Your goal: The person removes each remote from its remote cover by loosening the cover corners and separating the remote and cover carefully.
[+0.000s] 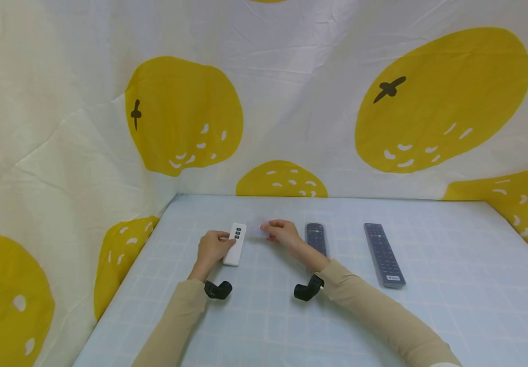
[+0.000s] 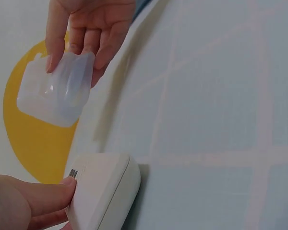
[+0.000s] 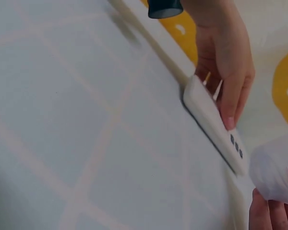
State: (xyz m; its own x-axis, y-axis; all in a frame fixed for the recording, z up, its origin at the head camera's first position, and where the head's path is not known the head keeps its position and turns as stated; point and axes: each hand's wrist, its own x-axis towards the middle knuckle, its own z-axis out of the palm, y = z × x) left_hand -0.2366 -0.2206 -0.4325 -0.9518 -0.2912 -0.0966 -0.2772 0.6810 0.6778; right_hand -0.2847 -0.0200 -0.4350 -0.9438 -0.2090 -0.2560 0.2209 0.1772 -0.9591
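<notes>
My left hand (image 1: 211,248) grips a slim white remote (image 1: 235,243) that lies on the pale blue checked table (image 1: 264,316); the thumb lies along its side near the small dark buttons (image 3: 235,146). The white remote (image 2: 102,191) shows its rounded end in the left wrist view, with my left fingertips (image 2: 48,196) against it. My right hand (image 1: 282,232) pinches a clear soft plastic cover (image 2: 55,91) just right of the remote's far end. That cover (image 3: 273,175) shows as a translucent lump at the edge of the right wrist view.
Two dark remotes lie to the right on the table: a shorter one (image 1: 316,238) beside my right wrist and a longer one (image 1: 384,254) farther right. A white cloth with big yellow fruit prints (image 1: 185,114) walls in the back and left.
</notes>
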